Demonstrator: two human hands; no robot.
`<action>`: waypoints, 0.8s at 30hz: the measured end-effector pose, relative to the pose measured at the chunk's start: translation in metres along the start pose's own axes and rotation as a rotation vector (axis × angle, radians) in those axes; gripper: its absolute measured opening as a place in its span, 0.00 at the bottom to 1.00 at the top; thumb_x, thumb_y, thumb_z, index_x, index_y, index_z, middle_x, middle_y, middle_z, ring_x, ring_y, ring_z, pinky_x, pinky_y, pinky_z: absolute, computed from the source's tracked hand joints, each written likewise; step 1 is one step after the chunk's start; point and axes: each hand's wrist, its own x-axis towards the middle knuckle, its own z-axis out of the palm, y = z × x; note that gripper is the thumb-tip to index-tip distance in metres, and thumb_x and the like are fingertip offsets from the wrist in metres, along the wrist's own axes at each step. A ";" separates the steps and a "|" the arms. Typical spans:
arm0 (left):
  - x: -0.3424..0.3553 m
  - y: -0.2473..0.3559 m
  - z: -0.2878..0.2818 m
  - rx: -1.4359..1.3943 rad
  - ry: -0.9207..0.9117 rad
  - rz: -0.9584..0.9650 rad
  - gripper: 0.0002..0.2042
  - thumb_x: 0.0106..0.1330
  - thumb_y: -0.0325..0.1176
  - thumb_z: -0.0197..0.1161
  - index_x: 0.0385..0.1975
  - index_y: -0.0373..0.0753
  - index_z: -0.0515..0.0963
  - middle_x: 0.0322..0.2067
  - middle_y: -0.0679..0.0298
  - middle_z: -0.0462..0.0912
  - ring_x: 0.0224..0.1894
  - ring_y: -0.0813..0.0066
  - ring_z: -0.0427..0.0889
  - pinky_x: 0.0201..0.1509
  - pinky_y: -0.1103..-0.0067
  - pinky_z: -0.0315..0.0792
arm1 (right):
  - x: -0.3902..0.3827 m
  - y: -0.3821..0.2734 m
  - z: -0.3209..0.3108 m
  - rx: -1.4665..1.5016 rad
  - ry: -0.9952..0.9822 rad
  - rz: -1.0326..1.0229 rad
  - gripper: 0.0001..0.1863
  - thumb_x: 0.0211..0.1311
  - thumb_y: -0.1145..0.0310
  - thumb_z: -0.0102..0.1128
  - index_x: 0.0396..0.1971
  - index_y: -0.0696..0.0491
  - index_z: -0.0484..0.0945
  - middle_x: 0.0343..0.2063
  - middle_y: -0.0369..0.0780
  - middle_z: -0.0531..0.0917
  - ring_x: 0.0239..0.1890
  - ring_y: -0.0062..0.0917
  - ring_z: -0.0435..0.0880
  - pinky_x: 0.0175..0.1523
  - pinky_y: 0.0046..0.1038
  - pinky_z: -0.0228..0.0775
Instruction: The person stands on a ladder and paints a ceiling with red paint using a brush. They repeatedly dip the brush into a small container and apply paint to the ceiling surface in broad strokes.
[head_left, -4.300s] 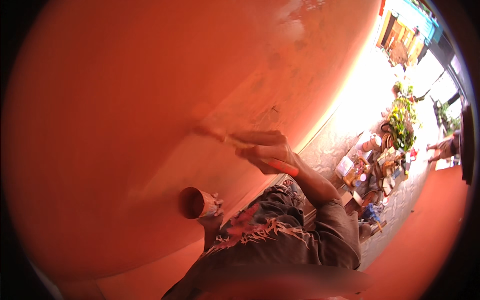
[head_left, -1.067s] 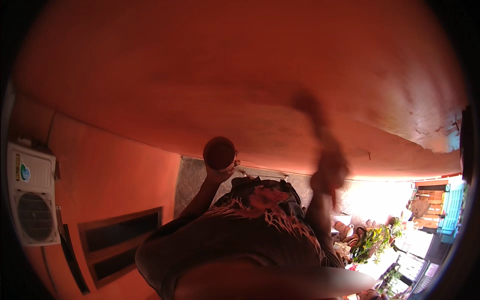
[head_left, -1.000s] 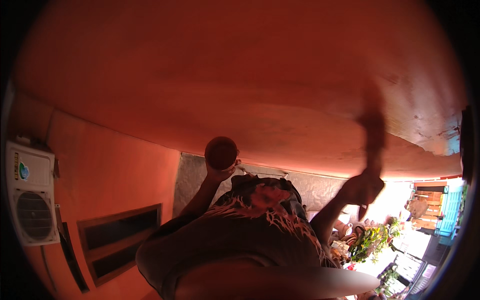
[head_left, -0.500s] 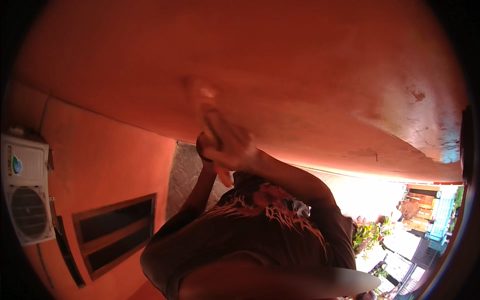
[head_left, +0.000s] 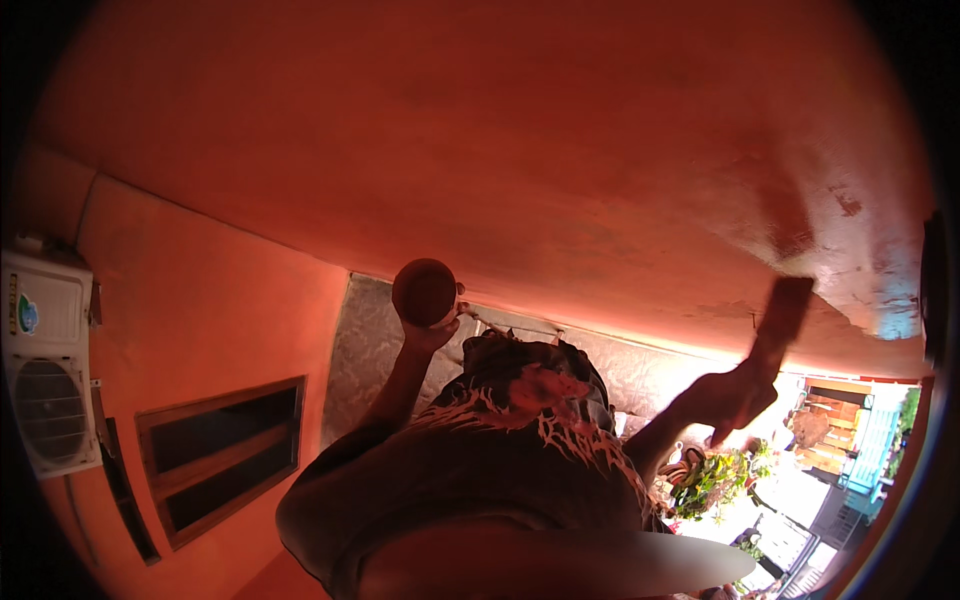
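Note:
My left hand (head_left: 432,334) is wrapped round a round cup-like container (head_left: 424,290), held up with its dark mouth facing the view. On the right, my right hand (head_left: 742,392) grips a flat, wide paintbrush (head_left: 786,312) by its handle. The brush head points up toward the orange-red wall (head_left: 480,150), close to a shiny, wet-looking patch (head_left: 800,215). Whether the bristles touch the wall I cannot tell. What is inside the container is too dark to make out.
A white outdoor air-conditioner unit (head_left: 50,370) hangs at the far left. Beside it, a wood-framed opening (head_left: 225,460) is set in the orange side wall. Green plants (head_left: 712,485) and a turquoise structure (head_left: 875,440) stand in bright light at the lower right.
My right hand, blurred near the container before, has swung far to the right with the paintbrush. My left hand stays in nearly the same spot, and the container now shows plainly.

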 end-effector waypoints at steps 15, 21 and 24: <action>0.011 0.013 -0.002 -0.030 -0.039 -0.029 0.40 0.63 0.67 0.59 0.66 0.43 0.65 0.57 0.49 0.69 0.51 0.48 0.76 0.32 0.73 0.81 | 0.025 -0.208 0.127 0.716 -0.419 -0.533 0.15 0.42 0.71 0.65 0.36 0.50 0.83 0.53 0.52 0.80 0.42 0.41 0.86 0.38 0.37 0.82; 0.007 -0.002 0.008 -0.033 -0.021 -0.046 0.41 0.63 0.68 0.57 0.66 0.41 0.65 0.57 0.48 0.70 0.51 0.49 0.76 0.30 0.74 0.80 | 0.015 0.008 0.025 0.128 -0.025 0.041 0.16 0.47 0.72 0.65 0.40 0.51 0.82 0.52 0.53 0.81 0.41 0.39 0.86 0.36 0.35 0.82; 0.008 -0.005 -0.001 -0.051 0.007 -0.055 0.42 0.62 0.70 0.55 0.65 0.39 0.65 0.57 0.48 0.70 0.51 0.49 0.75 0.30 0.74 0.79 | 0.008 0.033 0.003 -0.014 0.099 0.117 0.16 0.49 0.72 0.65 0.42 0.52 0.81 0.51 0.53 0.81 0.41 0.38 0.86 0.35 0.34 0.81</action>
